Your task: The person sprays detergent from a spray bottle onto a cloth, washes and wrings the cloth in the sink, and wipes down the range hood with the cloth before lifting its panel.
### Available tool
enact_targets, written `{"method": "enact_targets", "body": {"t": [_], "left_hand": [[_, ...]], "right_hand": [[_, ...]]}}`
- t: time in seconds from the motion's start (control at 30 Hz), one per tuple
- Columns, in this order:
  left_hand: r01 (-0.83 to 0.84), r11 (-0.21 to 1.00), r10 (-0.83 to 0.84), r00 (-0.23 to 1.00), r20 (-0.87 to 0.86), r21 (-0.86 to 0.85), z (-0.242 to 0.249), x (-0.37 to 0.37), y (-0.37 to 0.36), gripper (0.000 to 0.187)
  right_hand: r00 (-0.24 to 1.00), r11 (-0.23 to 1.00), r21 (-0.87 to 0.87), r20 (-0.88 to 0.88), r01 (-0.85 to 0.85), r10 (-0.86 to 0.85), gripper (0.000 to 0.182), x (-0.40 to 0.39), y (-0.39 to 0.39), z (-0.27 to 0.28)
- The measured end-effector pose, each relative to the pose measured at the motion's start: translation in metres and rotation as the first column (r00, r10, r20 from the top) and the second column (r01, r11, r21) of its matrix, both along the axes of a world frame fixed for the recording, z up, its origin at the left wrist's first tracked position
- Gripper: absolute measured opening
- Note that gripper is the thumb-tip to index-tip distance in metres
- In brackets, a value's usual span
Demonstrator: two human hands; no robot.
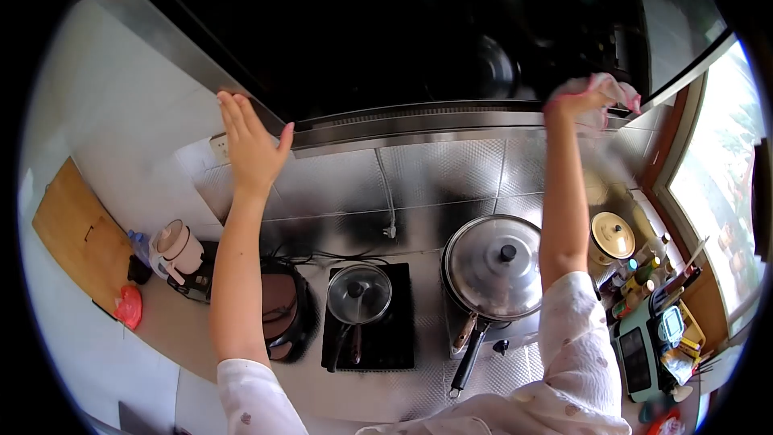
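Above the counter is a black glossy range hood [362, 40] with a metal lower rim. My left hand [254, 145] is raised to the hood's left corner, its fingers stretched out and lying against the metal edge, thumb apart. On the right, my right hand [576, 102] grips a white cloth with a pink edge [616, 95] at the lower right of the hood. Part of that cloth covers my fingers, and it touches the dark panel near the rim.
Below stand a small lidded pan [359, 294] on a black cooktop [398, 346] and a large lidded wok [493, 262]. Bottles [636, 298], a yellow lidded pot [612, 235] and a mint-green appliance [640, 354] crowd the right. A wooden board [84, 234] leans left.
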State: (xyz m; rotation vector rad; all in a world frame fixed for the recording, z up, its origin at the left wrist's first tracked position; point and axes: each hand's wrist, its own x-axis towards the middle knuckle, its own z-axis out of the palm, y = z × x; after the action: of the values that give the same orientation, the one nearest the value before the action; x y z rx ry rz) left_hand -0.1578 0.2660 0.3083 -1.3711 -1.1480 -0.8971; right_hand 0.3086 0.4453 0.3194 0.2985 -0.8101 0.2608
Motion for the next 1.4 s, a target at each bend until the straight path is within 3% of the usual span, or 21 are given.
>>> {"method": "enact_targets", "body": {"t": [0.03,0.1,0.17,0.27,0.33,0.43,0.57,0.67,0.73,0.8,0.87,0.93,1.0,1.07,1.13,1.17,1.23,1.3,1.33,1.37,1.4], "left_hand": [[0.023,1.000,-0.023,1.000,0.009,-0.018,-0.001,0.000,-0.001,0.086],[0.042,0.998,-0.041,0.999,0.025,-0.040,0.000,-0.002,0.000,0.087],[0.047,0.998,-0.045,0.998,0.031,-0.046,0.001,-0.002,-0.001,0.087],[0.056,0.998,-0.054,0.998,0.035,-0.037,0.001,-0.003,-0.003,0.086],[0.063,0.996,-0.061,0.997,0.037,-0.063,0.002,-0.004,-0.004,0.084],[0.021,0.994,-0.012,0.997,0.080,-0.110,0.002,-0.002,-0.008,0.081],[0.032,0.994,-0.028,0.999,0.044,-0.106,0.003,-0.006,-0.013,0.077],[0.028,0.987,-0.018,0.998,0.063,-0.156,0.004,-0.010,-0.015,0.078],[0.045,0.991,-0.035,0.996,0.078,-0.130,0.002,-0.012,-0.012,0.080],[0.104,0.986,-0.094,0.992,0.086,-0.127,0.000,-0.012,-0.009,0.081],[0.127,0.987,-0.116,0.988,0.101,-0.102,0.000,-0.010,-0.012,0.081],[0.146,0.980,-0.134,0.986,0.096,-0.136,0.002,-0.011,-0.015,0.082],[0.115,0.984,-0.103,0.991,0.088,-0.138,0.003,-0.013,-0.015,0.083],[0.085,0.985,-0.074,0.994,0.075,-0.153,0.002,-0.014,-0.018,0.084],[0.072,0.965,-0.052,0.995,0.087,-0.254,0.005,-0.013,-0.022,0.085],[0.076,0.970,-0.057,0.994,0.088,-0.233,0.005,-0.014,-0.021,0.085],[0.045,0.987,-0.037,0.998,0.055,-0.152,0.001,-0.013,-0.016,0.085],[0.013,0.980,-0.001,0.998,0.059,-0.200,0.004,-0.010,-0.024,0.087],[-0.029,0.963,0.048,0.997,0.066,-0.267,0.006,-0.010,-0.028,0.088],[0.014,0.966,0.007,0.997,0.081,-0.259,0.004,-0.010,-0.026,0.089],[0.017,0.971,0.000,0.997,0.073,-0.238,0.005,-0.010,-0.024,0.089]], "right_hand": [[0.856,0.918,-0.398,-0.475,-0.004,-0.202,0.042,-0.001,-0.006,-0.003],[0.860,0.637,-0.736,-0.154,0.228,-0.486,0.056,-0.015,-0.039,0.006],[0.855,0.740,-0.655,-0.287,0.154,-0.432,0.050,-0.054,-0.019,0.010],[0.714,0.289,-0.787,0.254,0.545,-0.653,0.058,-0.163,0.003,-0.012],[0.507,0.081,-0.557,0.675,0.827,-0.535,0.079,-0.261,-0.012,-0.019],[-0.160,0.115,0.437,0.543,0.892,-0.824,0.060,-0.309,-0.088,-0.023],[-0.230,0.151,0.732,0.393,0.664,-0.890,0.049,-0.281,-0.115,0.008],[0.087,0.610,0.302,0.847,0.732,-0.524,0.032,-0.213,-0.170,0.068],[0.177,0.694,0.135,0.916,0.708,-0.359,0.027,-0.173,-0.173,0.098],[-0.177,-0.154,0.115,0.219,0.981,-0.960,0.052,-0.143,-0.159,0.135],[-0.154,-0.159,-0.029,0.136,0.987,-0.979,0.061,-0.151,-0.164,0.157],[0.224,0.210,-0.193,0.051,0.958,-0.973,0.067,-0.191,-0.162,0.158],[-0.170,-0.181,0.006,0.378,0.983,-0.910,0.068,-0.230,-0.143,0.131],[-0.352,-0.081,0.589,0.361,0.804,-0.864,0.062,-0.278,-0.160,0.086],[-0.248,0.487,0.756,0.622,0.437,-0.743,0.058,-0.296,-0.133,0.064],[-0.286,0.729,0.643,0.762,0.233,-0.581,0.058,-0.305,-0.119,0.054],[-0.335,0.808,0.552,0.815,0.203,-0.473,0.038,-0.301,-0.139,0.060],[-0.376,0.979,0.013,0.924,0.204,0.066,0.027,-0.298,-0.198,0.101],[-0.440,0.851,0.483,0.823,0.206,-0.360,0.033,-0.289,-0.212,0.126],[-0.537,0.253,0.923,0.375,0.289,-0.756,0.040,-0.280,-0.227,0.151],[-0.574,-0.243,0.897,0.015,0.369,-0.819,0.049,-0.271,-0.241,0.176]]}}
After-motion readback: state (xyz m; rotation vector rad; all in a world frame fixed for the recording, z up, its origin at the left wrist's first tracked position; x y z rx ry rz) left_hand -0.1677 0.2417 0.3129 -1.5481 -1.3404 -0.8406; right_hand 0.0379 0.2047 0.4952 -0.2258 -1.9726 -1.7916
